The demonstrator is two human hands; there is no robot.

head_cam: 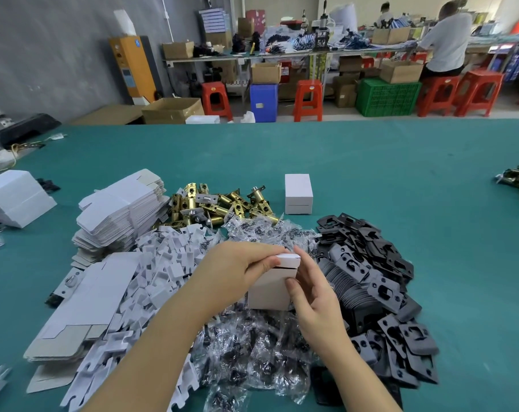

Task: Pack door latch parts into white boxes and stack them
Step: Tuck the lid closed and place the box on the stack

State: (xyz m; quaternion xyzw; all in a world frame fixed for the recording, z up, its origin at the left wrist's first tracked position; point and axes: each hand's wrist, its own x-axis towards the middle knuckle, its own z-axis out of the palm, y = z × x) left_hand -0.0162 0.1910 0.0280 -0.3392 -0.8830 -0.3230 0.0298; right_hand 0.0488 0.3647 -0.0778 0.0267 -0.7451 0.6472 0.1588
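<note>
white box [271,288] held upright above the near parts piles | left hand [240,270] pinches its top flap | right hand [310,288] clamps its right side | likely thin card, light, crushable: grip the side walls, not the flap | packed box [298,194] stands farther on the table [400,179]

Teal worktop [400,173] is carrying flat white box blanks [118,215], brass latch bolts [219,203], white card inserts [163,263], bagged screws [252,352], black strike plates [371,278]; two closed white boxes [298,194] are sitting stacked behind.
</note>
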